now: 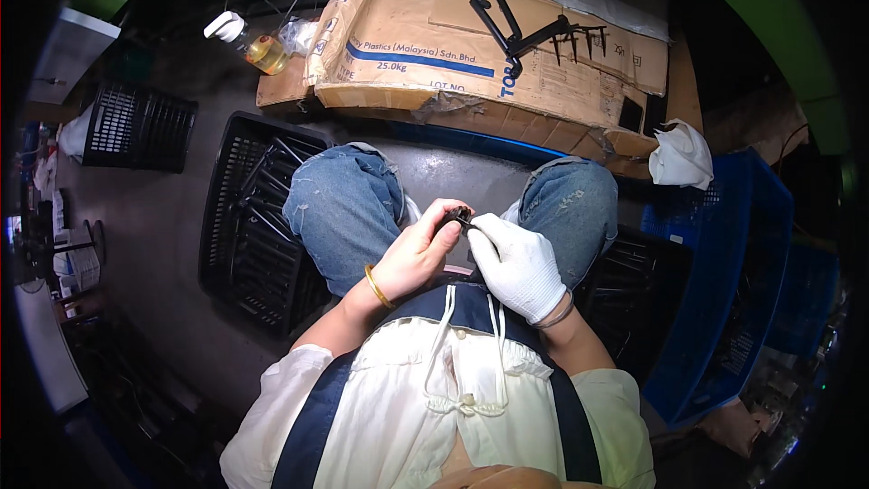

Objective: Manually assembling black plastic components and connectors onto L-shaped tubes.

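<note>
Between my knees I hold a small black part (463, 216), too small to name more exactly. My bare left hand (421, 252), with a gold bangle at the wrist, is closed on it from the left. From the other side my right hand (519, 263), in a white knit glove, pinches the same part with thumb and fingertips. Its far end is hidden by the fingers. Beyond my knees, on a work surface covered with flattened brown sacks (416, 63), lies a black jointed piece with a row of prongs (579, 36).
A black basket (217, 208) holding long black parts stands left of my legs; another black basket (136, 127) is farther left. Blue crates (751, 281) stand at right. A pump bottle of yellow liquid (264, 52) and a crumpled white cloth (681, 156) flank the work surface.
</note>
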A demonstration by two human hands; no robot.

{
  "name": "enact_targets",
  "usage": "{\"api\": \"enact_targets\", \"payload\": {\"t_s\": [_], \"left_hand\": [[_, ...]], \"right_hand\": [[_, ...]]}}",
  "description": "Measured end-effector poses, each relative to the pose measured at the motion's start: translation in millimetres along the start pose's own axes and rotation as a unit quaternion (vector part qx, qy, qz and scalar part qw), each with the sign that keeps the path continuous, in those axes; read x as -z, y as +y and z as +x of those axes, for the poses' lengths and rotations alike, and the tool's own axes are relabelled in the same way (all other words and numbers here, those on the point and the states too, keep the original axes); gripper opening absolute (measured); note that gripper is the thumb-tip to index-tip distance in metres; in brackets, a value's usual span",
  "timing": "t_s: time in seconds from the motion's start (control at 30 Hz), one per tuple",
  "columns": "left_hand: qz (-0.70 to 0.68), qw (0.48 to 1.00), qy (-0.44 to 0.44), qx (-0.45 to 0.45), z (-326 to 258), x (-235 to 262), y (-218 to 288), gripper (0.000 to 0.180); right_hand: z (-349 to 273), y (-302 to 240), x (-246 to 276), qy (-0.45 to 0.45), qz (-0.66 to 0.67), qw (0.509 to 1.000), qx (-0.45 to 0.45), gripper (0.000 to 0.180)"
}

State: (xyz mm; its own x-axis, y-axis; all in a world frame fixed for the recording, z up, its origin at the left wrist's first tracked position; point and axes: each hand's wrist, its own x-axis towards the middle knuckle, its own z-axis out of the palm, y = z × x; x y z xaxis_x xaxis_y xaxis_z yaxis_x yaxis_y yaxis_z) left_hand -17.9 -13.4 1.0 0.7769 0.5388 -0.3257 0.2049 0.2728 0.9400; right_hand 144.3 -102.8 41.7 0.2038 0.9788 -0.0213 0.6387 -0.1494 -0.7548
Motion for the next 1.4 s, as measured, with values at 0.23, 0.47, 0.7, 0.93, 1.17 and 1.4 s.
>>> {"api": "enact_targets", "payload": {"t_s": [0.23,0.47,0.7,0.93,1.17,1.4], "left_hand": [[0.071,0.996,0.021,-0.049,1,2,-15,0.028],[0.036,0.998,0.003,-0.047,-1,0,-14,0.026],[0.123,0.992,0.011,-0.031,-1,5,-12,0.026],[0.124,0.992,0.022,-0.015,-8,15,0,0.028],[0.145,0.963,0.153,-0.171,11,7,14,0.027],[-0.235,0.969,-0.068,-0.016,-6,19,-5,0.045]], "right_hand": [[-3,-2,-1,0.007,-0.052,0.998,0.024,0.010],[-5,0,-1,-0.001,-0.071,0.997,0.032,0.010],[-6,11,-8,-0.014,-0.113,0.992,0.048,0.012],[8,36,16,0.058,-0.049,0.993,-0.092,0.016],[27,-9,-22,0.106,0.289,0.950,-0.054,0.022],[35,-8,3,-0.119,0.257,0.956,0.076,0.018]]}}
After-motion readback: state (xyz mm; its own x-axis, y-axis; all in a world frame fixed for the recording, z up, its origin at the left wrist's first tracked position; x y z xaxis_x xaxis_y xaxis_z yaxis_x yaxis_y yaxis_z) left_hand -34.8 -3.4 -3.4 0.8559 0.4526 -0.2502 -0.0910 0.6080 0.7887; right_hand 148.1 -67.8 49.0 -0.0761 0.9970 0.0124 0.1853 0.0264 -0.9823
